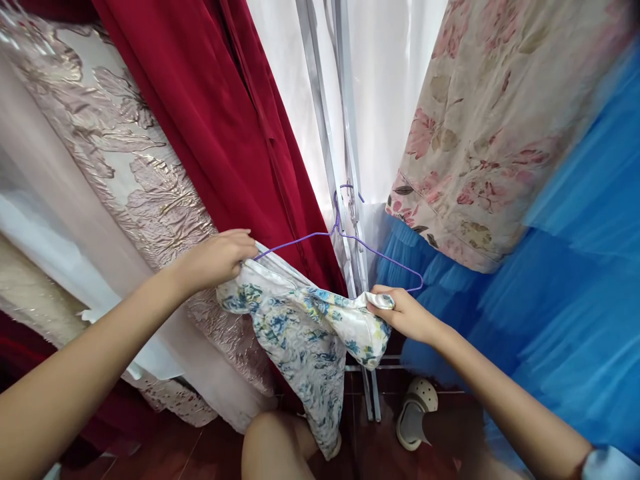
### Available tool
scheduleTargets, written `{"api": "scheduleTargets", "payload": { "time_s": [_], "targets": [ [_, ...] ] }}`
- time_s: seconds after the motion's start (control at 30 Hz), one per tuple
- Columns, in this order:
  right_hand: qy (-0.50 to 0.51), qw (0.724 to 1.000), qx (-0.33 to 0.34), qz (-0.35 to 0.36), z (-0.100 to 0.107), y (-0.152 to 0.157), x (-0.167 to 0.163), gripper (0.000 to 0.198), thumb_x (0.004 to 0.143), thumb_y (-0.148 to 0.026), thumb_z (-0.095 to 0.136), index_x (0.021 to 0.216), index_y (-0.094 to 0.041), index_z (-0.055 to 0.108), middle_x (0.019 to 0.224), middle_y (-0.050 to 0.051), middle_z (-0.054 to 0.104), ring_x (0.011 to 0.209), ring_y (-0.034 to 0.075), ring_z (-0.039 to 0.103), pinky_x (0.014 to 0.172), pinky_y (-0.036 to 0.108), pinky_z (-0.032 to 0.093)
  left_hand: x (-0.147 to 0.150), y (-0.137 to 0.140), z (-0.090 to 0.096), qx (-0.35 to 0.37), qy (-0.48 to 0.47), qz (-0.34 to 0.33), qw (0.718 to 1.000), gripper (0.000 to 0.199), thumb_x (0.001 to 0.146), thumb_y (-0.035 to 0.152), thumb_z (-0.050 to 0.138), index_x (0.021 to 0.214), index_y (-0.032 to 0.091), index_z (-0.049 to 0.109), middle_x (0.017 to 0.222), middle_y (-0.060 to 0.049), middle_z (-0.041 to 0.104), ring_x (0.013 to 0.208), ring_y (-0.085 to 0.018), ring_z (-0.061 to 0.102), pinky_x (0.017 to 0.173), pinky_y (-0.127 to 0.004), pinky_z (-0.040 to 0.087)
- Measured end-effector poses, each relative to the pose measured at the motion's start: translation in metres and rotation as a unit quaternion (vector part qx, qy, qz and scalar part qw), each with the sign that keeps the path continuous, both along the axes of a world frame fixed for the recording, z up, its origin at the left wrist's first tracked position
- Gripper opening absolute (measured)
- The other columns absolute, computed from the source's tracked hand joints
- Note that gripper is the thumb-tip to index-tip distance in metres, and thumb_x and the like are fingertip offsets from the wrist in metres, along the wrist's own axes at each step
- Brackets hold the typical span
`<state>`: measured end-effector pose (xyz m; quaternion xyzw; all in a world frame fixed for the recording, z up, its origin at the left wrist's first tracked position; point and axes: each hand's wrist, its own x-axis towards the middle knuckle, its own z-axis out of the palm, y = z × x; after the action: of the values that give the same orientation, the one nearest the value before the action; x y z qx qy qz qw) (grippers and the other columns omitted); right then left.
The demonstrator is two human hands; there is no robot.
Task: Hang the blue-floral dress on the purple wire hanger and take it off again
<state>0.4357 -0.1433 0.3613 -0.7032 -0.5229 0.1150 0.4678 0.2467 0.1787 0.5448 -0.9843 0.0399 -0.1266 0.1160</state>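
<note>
A white garment with blue, green and yellow flowers (300, 340) hangs between my hands in the middle of the view. Its left end is on a purple wire hanger (380, 253), whose right arm shows bare. My left hand (225, 257) is closed on the garment's upper edge where the hanger's left arm goes in. Over on the right, my right hand (400, 310) pinches the other top edge, just beneath the hanger's right tip. The hanger's hook points up in front of grey metal poles (345, 133); whether it touches them I cannot tell.
Long dresses hang close on both sides: a dark red one (220, 120), a pinkish embroidered one (150, 180), a beige floral one (470, 147) and a blue tulle one (565, 287). A light clog-style shoe (417, 407) stands on the reddish tiled floor (175, 447) near the pole base.
</note>
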Motion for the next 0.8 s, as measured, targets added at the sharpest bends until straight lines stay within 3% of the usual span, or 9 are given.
{"api": "scheduleTargets", "payload": {
  "time_s": [0.1, 0.2, 0.3, 0.37, 0.47, 0.57, 0.67, 0.73, 0.8],
  "targets": [
    [-0.018, 1.0, 0.015, 0.016, 0.001, 0.001, -0.004, 0.027, 0.097, -0.033, 0.054, 0.073, -0.02, 0.053, 0.078, -0.002, 0.054, 0.067, 0.014, 0.051, 0.062, 0.026, 0.036, 0.02, -0.027, -0.001, -0.045, -0.037, -0.048, 0.997, 0.023, 0.065, 0.011, 0.038, 0.074, 0.02, 0.058, 0.088, -0.005, 0.059, 0.09, -0.022, 0.058, 0.092, -0.037, 0.047],
    [0.0, 0.999, 0.048, 0.021, 0.0, 0.001, -0.005, 0.027, 0.097, -0.033, 0.054, 0.074, -0.02, 0.059, 0.081, 0.0, 0.059, 0.07, 0.016, 0.055, 0.063, 0.027, 0.04, 0.037, -0.053, -0.022, -0.12, -0.125, -0.036, 0.984, 0.019, 0.078, 0.011, 0.036, 0.081, 0.02, 0.053, 0.103, -0.007, 0.057, 0.098, -0.022, 0.057, 0.088, -0.033, 0.046],
    [0.023, 0.996, 0.085, 0.008, -0.003, -0.007, -0.004, 0.023, 0.096, -0.031, 0.053, 0.08, -0.02, 0.065, 0.089, 0.004, 0.067, 0.077, 0.019, 0.062, 0.069, 0.029, 0.046, 0.044, -0.06, -0.051, -0.171, -0.165, 0.029, 0.971, 0.014, 0.088, 0.019, 0.037, 0.092, 0.02, 0.051, 0.098, -0.005, 0.058, 0.092, -0.022, 0.059, 0.082, -0.032, 0.045],
    [0.014, 0.993, 0.114, -0.008, -0.005, -0.018, -0.003, 0.022, 0.096, -0.026, 0.052, 0.083, -0.02, 0.068, 0.109, 0.007, 0.071, 0.095, 0.024, 0.066, 0.084, 0.034, 0.049, 0.04, -0.056, -0.067, -0.185, -0.171, 0.102, 0.962, 0.017, 0.091, 0.025, 0.042, 0.105, 0.021, 0.049, 0.093, -0.004, 0.061, 0.083, -0.023, 0.062, 0.073, -0.031, 0.044],
    [-0.026, 0.973, 0.202, -0.107, -0.009, -0.039, 0.004, 0.019, 0.093, -0.02, 0.055, 0.088, -0.022, 0.073, 0.133, 0.01, 0.064, 0.12, 0.029, 0.061, 0.101, 0.041, 0.046, 0.029, -0.046, -0.083, -0.178, -0.174, 0.17, 0.954, 0.026, 0.094, 0.035, 0.044, 0.115, 0.021, 0.049, 0.082, -0.002, 0.064, 0.073, -0.024, 0.064, 0.066, -0.029, 0.042],
    [-0.091, 0.923, 0.279, -0.249, -0.01, -0.055, 0.024, 0.014, 0.088, -0.022, 0.063, 0.093, -0.022, 0.076, 0.14, 0.012, 0.057, 0.13, 0.033, 0.053, 0.108, 0.044, 0.041, 0.021, -0.042, -0.089, -0.167, -0.169, 0.141, 0.961, 0.025, 0.096, 0.038, 0.041, 0.105, 0.021, 0.056, 0.072, 0.0, 0.061, 0.066, -0.021, 0.062, 0.064, -0.027, 0.042],
    [-0.079, 0.928, 0.229, -0.284, -0.003, -0.063, 0.056, 0.015, 0.087, -0.032, 0.067, 0.083, -0.02, 0.075, 0.112, 0.011, 0.07, 0.105, 0.031, 0.065, 0.091, 0.042, 0.049, 0.018, -0.042, -0.088, -0.173, -0.171, 0.117, 0.963, 0.026, 0.095, 0.036, 0.042, 0.1, 0.02, 0.062, 0.071, 0.0, 0.063, 0.062, -0.017, 0.061, 0.064, -0.024, 0.043],
    [0.008, 0.958, 0.169, -0.231, 0.005, -0.067, 0.076, 0.024, 0.083, -0.04, 0.071, 0.072, -0.019, 0.069, 0.075, 0.004, 0.069, 0.071, 0.024, 0.064, 0.066, 0.035, 0.049, 0.018, -0.04, -0.087, -0.181, -0.177, 0.116, 0.96, 0.03, 0.095, 0.036, 0.043, 0.105, 0.019, 0.065, 0.076, -0.001, 0.068, 0.064, -0.017, 0.062, 0.066, -0.023, 0.045],
    [0.124, 0.974, 0.122, -0.145, 0.014, -0.071, 0.09, 0.03, 0.076, -0.044, 0.078, 0.067, -0.018, 0.067, 0.06, 0.001, 0.064, 0.057, 0.02, 0.06, 0.056, 0.031, 0.044, 0.017, -0.036, -0.085, -0.197, -0.181, 0.112, 0.957, 0.034, 0.096, 0.038, 0.044, 0.113, 0.02, 0.068, 0.087, -0.002, 0.073, 0.07, -0.017, 0.066, 0.071, -0.023, 0.048]
  ]
}}
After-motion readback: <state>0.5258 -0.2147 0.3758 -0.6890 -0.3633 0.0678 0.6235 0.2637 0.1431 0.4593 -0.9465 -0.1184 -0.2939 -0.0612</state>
